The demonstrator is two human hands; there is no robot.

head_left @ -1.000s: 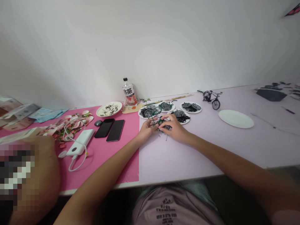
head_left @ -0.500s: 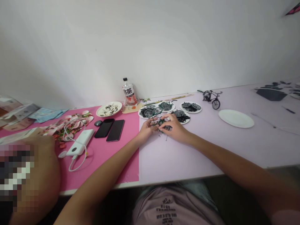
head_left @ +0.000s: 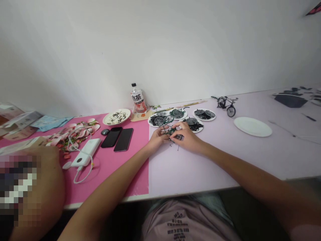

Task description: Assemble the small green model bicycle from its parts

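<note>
My left hand (head_left: 156,140) is closed on the left side of a small dark green model bicycle (head_left: 171,131), whose frame shows between my hands. From the right, my right hand (head_left: 185,136) pinches the same bicycle with thumb and fingers. Just beyond my hands are white plates: a left one (head_left: 150,121) with dark wheels, one holding a green wheel (head_left: 177,113), one with black small parts (head_left: 195,126), and one with grey wheels (head_left: 204,114). Tiny bits lie on the table below my fingers. A finished-looking black model bicycle (head_left: 226,104) stands at the back right.
A bare white plate (head_left: 252,127) lies at right, near a screwdriver (head_left: 309,117). At left are two phones (head_left: 123,139), a power bank (head_left: 86,152) with cable, petals, a bowl (head_left: 116,117) and a bottle (head_left: 138,99). Another person's arm (head_left: 50,187) is at far left.
</note>
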